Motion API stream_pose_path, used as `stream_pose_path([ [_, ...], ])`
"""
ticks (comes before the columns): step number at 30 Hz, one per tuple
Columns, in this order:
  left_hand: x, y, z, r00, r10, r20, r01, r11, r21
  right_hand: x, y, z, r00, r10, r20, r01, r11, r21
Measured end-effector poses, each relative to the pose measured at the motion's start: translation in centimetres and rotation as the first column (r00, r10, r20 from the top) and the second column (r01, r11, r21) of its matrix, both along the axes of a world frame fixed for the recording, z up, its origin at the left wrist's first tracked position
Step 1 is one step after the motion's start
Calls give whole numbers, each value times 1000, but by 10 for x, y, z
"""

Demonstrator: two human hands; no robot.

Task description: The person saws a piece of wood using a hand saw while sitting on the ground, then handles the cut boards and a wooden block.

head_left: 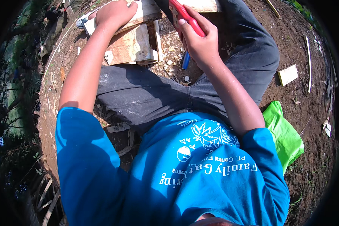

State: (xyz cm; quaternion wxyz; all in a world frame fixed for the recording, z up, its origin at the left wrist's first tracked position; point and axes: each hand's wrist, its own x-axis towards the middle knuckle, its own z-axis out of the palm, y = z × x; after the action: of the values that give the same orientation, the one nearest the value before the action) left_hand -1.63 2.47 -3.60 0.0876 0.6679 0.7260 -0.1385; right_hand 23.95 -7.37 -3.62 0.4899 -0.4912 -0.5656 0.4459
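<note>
- Near: green bag on the dirt ground at 4 o'clock, well apart from both hands.
- Dark trousers mid-frame, knees bent; wood chips between the legs.
- Right hand at 12 o'clock, fingers closed tight around a red saw handle; blade not visible.
- Blue pen-like item on the ground just below the right hand.
- Wooden block at 11 o'clock, under the plank.
- Far: left hand at 11 o'clock, palm down, fingers curled over the pale wooden plank, pressing it.
- Plank runs across the top edge, between both hands; saw handle just right of it.
- Small wood offcut at 2 o'clock.
</note>
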Motion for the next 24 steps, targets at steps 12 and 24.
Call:
stream_pose_path([
  [12, 1, -1, 4, 996, 82, -26, -82, 997, -7, 12, -25, -22, 930, 132, -344, -192, 970, -147],
  [24, -5, -2, -9, 996, 89, 0, -89, 995, 54, 17, -61, -52, 975, 198, -99, -211, 967, -142],
])
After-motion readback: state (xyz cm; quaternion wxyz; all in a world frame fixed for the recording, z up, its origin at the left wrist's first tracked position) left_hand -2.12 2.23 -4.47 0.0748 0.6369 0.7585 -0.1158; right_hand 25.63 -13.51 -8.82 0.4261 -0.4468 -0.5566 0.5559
